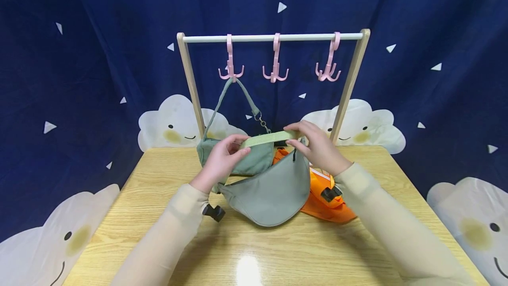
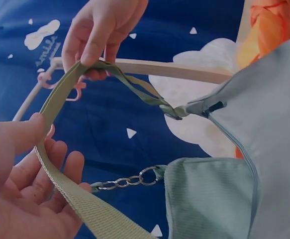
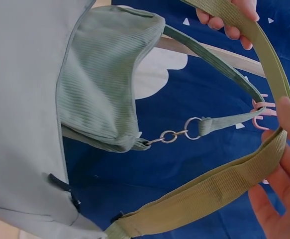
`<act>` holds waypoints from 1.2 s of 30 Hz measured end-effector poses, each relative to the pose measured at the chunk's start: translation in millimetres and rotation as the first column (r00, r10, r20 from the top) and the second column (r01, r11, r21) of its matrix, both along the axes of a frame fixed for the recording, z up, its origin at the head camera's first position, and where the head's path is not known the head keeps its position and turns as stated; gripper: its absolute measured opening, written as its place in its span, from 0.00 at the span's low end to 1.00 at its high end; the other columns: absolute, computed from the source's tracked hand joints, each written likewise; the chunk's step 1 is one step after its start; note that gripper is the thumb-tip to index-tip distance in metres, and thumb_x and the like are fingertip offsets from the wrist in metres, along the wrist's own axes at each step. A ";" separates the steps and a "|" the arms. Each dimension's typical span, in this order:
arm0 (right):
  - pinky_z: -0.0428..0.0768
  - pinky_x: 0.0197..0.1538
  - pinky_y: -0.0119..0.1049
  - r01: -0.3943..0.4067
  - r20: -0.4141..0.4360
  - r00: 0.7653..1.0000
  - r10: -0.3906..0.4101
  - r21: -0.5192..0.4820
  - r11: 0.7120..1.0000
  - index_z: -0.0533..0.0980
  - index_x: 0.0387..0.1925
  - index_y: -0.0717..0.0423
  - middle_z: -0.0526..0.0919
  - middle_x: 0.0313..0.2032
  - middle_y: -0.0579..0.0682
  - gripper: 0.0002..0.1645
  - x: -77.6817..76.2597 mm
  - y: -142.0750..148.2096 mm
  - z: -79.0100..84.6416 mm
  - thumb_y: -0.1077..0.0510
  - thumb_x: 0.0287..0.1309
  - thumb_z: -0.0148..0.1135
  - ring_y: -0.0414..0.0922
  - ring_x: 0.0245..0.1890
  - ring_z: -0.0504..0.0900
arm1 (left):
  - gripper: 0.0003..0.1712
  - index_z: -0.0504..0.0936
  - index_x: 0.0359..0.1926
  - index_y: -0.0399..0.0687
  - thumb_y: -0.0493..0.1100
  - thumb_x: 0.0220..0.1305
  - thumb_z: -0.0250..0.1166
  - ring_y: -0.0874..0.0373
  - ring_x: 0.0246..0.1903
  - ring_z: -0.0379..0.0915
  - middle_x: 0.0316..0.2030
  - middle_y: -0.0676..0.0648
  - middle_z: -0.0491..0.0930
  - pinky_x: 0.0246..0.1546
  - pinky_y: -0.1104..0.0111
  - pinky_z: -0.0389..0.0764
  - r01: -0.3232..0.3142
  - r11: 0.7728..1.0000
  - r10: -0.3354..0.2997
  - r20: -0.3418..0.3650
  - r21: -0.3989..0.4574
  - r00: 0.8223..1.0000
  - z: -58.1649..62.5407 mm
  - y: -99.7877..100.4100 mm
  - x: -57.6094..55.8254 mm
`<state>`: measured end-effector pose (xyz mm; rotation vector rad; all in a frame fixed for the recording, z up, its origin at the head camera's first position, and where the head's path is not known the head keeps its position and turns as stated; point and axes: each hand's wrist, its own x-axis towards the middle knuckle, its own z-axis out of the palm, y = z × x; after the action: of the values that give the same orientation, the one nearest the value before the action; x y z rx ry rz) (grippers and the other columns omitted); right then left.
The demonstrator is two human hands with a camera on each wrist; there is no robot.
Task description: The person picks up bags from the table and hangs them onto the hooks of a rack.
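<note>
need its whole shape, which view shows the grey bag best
The head view: the grey bag shows nearly whole, uncropped by the frame. The left wrist view shows part, cut off at right; the right wrist view, part, cut off at left.

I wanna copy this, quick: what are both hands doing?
Left hand: holding the strap of the grey bag.
Right hand: holding the same strap.

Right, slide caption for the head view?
Left hand and right hand hold the strap of a gray bag before a green bag hung on a pink hook.
</note>
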<state>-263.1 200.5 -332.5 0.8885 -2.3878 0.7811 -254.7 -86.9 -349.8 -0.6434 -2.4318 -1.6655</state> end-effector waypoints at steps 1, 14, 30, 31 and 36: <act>0.83 0.53 0.47 0.004 0.003 1.000 -0.004 -0.003 1.000 0.79 0.57 0.56 0.84 0.48 0.51 0.20 0.2 -0.3 2.3 0.61 0.64 0.70 0.46 0.43 0.80 | 0.19 0.81 0.60 0.40 0.37 0.70 0.67 0.57 0.39 0.78 0.47 0.38 0.84 0.41 0.70 0.77 -0.001 1.000 0.001 0.003 0.009 1.000 1.8 0.5 -0.2; 0.82 0.44 0.43 0.033 -0.045 0.998 -0.035 -0.025 0.999 0.79 0.54 0.56 0.84 0.44 0.51 0.15 -4.1 -0.8 25.2 0.61 0.67 0.67 0.45 0.40 0.78 | 0.17 0.81 0.58 0.38 0.38 0.71 0.65 0.58 0.38 0.75 0.45 0.41 0.81 0.39 0.73 0.73 -0.016 0.994 0.013 0.021 0.106 1.000 21.9 8.3 -0.8; 0.82 0.47 0.43 0.033 -0.059 0.998 -0.037 -0.060 0.998 0.79 0.53 0.57 0.83 0.42 0.52 0.14 -9.8 0.0 46.8 0.63 0.68 0.66 0.46 0.39 0.78 | 0.18 0.79 0.61 0.37 0.36 0.72 0.64 0.60 0.38 0.72 0.44 0.47 0.76 0.41 0.75 0.74 -0.019 0.982 0.009 0.056 0.186 0.998 40.4 15.3 -2.1; 0.82 0.48 0.42 0.037 -0.063 0.997 -0.041 -0.059 0.998 0.79 0.53 0.57 0.83 0.43 0.52 0.14 -9.9 -0.2 48.6 0.62 0.68 0.66 0.46 0.40 0.79 | 0.18 0.79 0.61 0.36 0.36 0.73 0.63 0.60 0.39 0.72 0.44 0.47 0.76 0.42 0.75 0.74 -0.017 0.981 0.006 0.057 0.193 0.998 41.3 15.8 -2.6; 0.83 0.49 0.42 0.049 -0.049 0.997 -0.052 -0.059 0.997 0.79 0.53 0.56 0.84 0.46 0.52 0.13 -10.5 -0.4 55.8 0.61 0.69 0.65 0.46 0.41 0.80 | 0.17 0.78 0.60 0.34 0.36 0.73 0.62 0.60 0.40 0.74 0.44 0.46 0.77 0.43 0.75 0.74 -0.013 0.976 -0.002 0.068 0.216 0.998 45.4 18.6 -5.7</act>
<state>-273.6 200.1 -276.7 0.8122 -2.3220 0.7950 -260.4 -68.3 -304.4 -0.5562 -2.2477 -1.9438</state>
